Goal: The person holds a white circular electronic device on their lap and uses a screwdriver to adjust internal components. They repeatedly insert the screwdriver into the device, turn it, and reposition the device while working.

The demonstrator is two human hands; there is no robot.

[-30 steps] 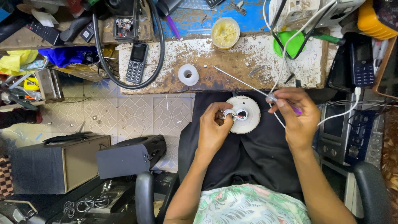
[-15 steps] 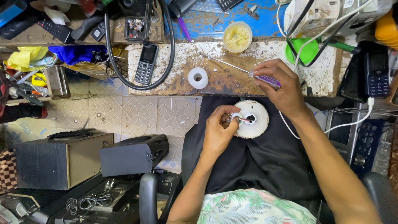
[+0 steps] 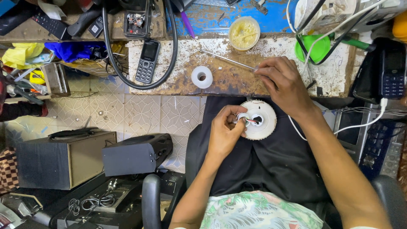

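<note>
My left hand (image 3: 225, 132) grips a round white disc-shaped part (image 3: 262, 124) over my lap, fingers pinched at its centre hole where thin red wires show. My right hand (image 3: 285, 85) reaches up onto the workbench edge, closed on the handle end of a soldering iron whose thin metal rod (image 3: 227, 60) points left along the bench; the handle is hidden under the fingers. A white cable (image 3: 296, 129) trails from this hand down past the disc.
On the worn bench (image 3: 237, 78) lie a small white tape roll (image 3: 202, 76), a yellow tub of paste (image 3: 244, 32), a black keypad phone (image 3: 147, 61), a black cable loop and a green lid. A dark phone (image 3: 392, 68) sits at right. Speaker boxes (image 3: 137, 153) stand on the tiled floor at left.
My right hand has moved from beside the disc up to the bench with the soldering iron, whose rod now lies along the bench top. My left hand keeps holding the disc.
</note>
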